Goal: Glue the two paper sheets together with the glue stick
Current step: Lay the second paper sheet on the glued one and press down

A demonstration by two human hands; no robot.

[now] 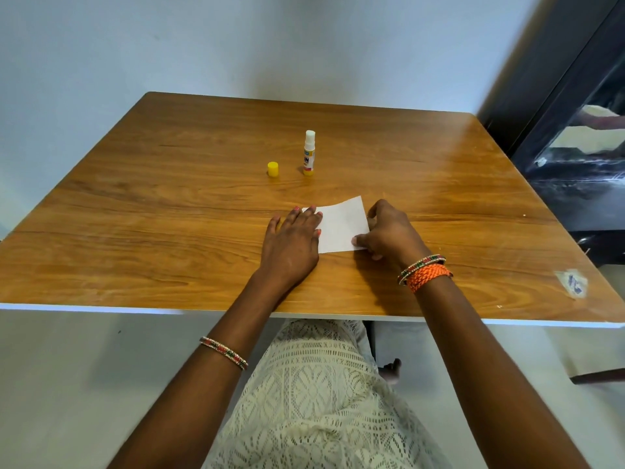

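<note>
A small white paper sheet (341, 226) lies on the wooden table (169, 211) near its front middle; I cannot tell whether a second sheet lies under it. My left hand (292, 240) rests flat with fingers spread over the paper's left edge. My right hand (389, 231) curls at the paper's right edge, thumb pressing the near right corner. The uncapped glue stick (309, 154) stands upright farther back on the table. Its yellow cap (273, 169) stands a little to its left.
A white wall runs behind the table. A dark glass-fronted cabinet (581, 157) stands at the right. A worn sticker (573, 282) marks the table's near right corner. Bangles ring both wrists, and a lace-covered lap shows below the table's front edge.
</note>
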